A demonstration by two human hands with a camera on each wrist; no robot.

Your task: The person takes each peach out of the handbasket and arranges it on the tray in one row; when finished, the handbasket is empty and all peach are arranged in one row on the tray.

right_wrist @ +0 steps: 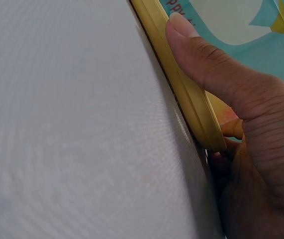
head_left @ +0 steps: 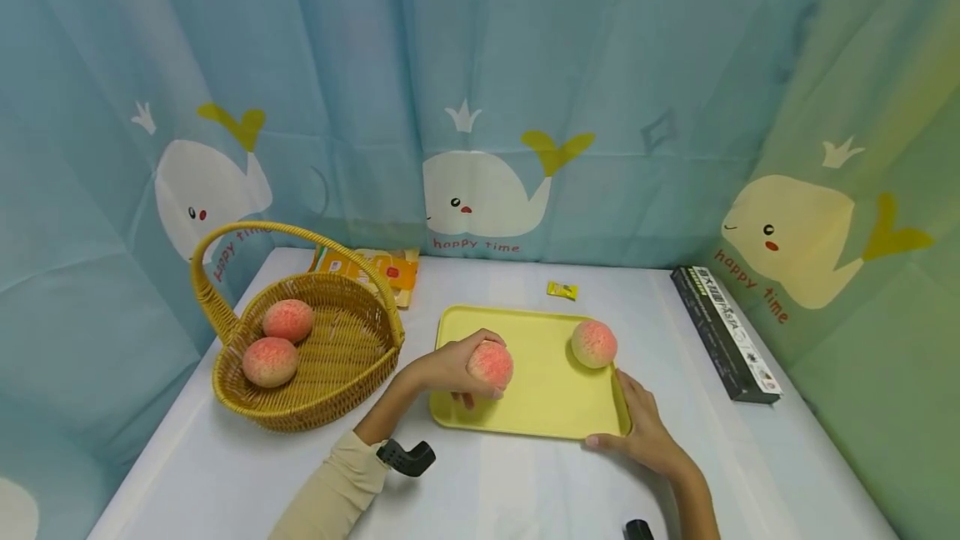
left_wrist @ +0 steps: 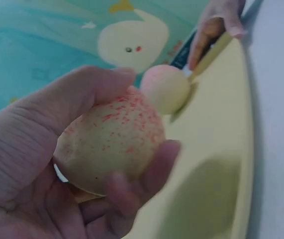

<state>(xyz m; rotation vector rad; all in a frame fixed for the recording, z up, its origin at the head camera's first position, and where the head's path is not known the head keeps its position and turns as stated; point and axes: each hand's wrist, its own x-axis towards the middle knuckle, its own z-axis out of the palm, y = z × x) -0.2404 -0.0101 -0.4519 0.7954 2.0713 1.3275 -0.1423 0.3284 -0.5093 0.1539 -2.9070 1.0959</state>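
Observation:
My left hand (head_left: pixel 455 369) grips a pink and cream peach (head_left: pixel 491 363) above the left part of a yellow tray (head_left: pixel 540 373). In the left wrist view, thumb and fingers curl around that peach (left_wrist: pixel 114 142). A second peach (head_left: pixel 595 344) sits at the tray's right end, near the back corner. At the front right corner, my right hand (head_left: pixel 641 432) holds the tray, its thumb along the front edge and its fingers at the right side. The right wrist view shows the thumb against the tray's rim (right_wrist: pixel 181 82); the other fingers are partly hidden.
Left of the tray stands a wicker basket (head_left: pixel 337 402) with a tall handle and two peaches (head_left: pixel 270 362) inside. Behind it lies an orange packet (head_left: pixel 401 269). A small yellow wrapped sweet (head_left: pixel 562 290) lies behind the tray, and a black pasta box (head_left: pixel 723 332) to its right.

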